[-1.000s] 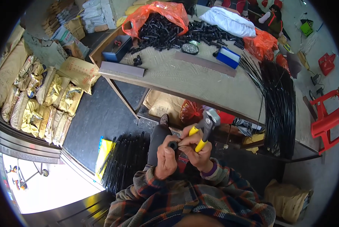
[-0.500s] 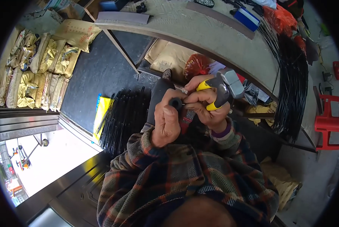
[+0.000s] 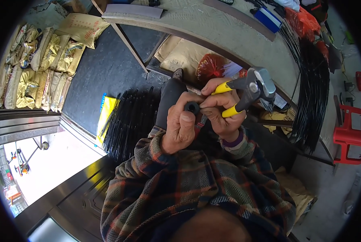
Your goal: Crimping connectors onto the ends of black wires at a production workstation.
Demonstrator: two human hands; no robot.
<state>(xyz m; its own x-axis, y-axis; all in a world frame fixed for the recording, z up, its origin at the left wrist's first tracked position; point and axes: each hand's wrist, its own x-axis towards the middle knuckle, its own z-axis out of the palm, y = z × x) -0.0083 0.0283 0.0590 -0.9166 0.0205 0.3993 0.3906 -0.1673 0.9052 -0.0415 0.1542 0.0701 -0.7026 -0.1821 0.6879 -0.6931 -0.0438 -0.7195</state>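
Observation:
My left hand [image 3: 177, 128] is closed around a short black tube [image 3: 192, 107], its round open end turned up toward me between thumb and fingers. Close against it, my right hand [image 3: 225, 121] grips a pair of pincers [image 3: 251, 87] with yellow handle sleeves and a dark, broad steel head pointing away to the upper right. Thumb and fingertips of that same hand pinch together at the tube's right side. Whatever small piece they may pinch there is hidden. Both hands are above my lap, in front of the bench.
A bench [image 3: 180, 22] runs across the far side, with a blue box [image 3: 268, 19] on it. Long black strands [image 3: 311, 97] hang over its right end. Another black bundle [image 3: 132, 121] lies left of my leg. Sacks [image 3: 39, 90] are stacked far left; a red stool [image 3: 347, 135] stands right.
The pincers have turned in my right hand, so their head now points farther right and shows more of its side. My left hand keeps its hold on the tube and has shifted slightly right.

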